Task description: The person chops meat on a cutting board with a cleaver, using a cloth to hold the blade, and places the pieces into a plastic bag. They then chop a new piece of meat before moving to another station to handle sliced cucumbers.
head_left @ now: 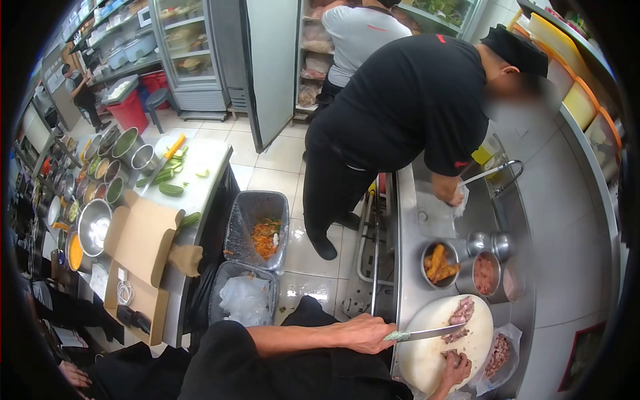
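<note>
My left hand (pixel 365 334) is closed round the green handle of a kitchen knife (pixel 430 333). Its blade reaches over a round white cutting board (pixel 417 363), close to pinkish-purple cut meat (pixel 461 311). Lower on the board, my right hand (pixel 456 369) has its fingers curled over a piece of meat, largely hidden beneath them. Small scraps lie between hand and blade. Right of the board, a clear plastic bag (pixel 499 357) holds small chopped pieces.
Metal pots hold orange-brown food (pixel 440 265) and raw pink meat (pixel 486 275). Beyond them, a co-worker (pixel 400 100) in black bends over the sink (pixel 427 207). Two lined bins (pixel 230 230) stand left on the floor. An opened cardboard box (pixel 137 243) lies on the left-hand table.
</note>
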